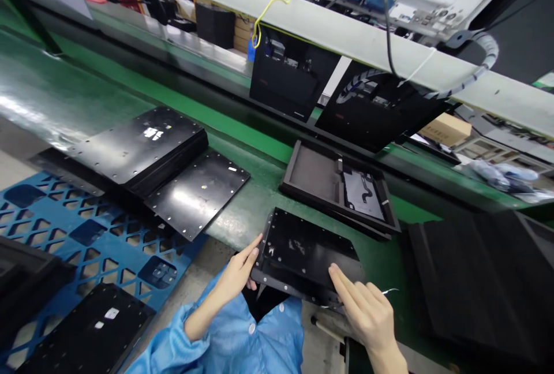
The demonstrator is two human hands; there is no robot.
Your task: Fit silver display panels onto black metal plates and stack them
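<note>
A flat black metal casing point(303, 253) with screws along its rim lies at the front edge of the green bench, partly overhanging it toward my body. My left hand point(239, 270) grips its left end, the thumb and index finger along the edge and other fingers underneath. At the near right corner, my right hand point(366, 310) holds the casing with its fingertips on the top face; its thumb is hidden. Just beyond is a black foam tray point(314, 172) with a grey plate and a dark cable point(366, 192) inside.
Stacked black panels point(142, 143) and a thinner plate point(201, 189) overhang the bench at left. A blue pallet point(116, 253) below carries another black panel point(93, 328). Dark foam blocks point(471, 281) stand at right. A white rail point(346, 33) with hanging cables crosses above.
</note>
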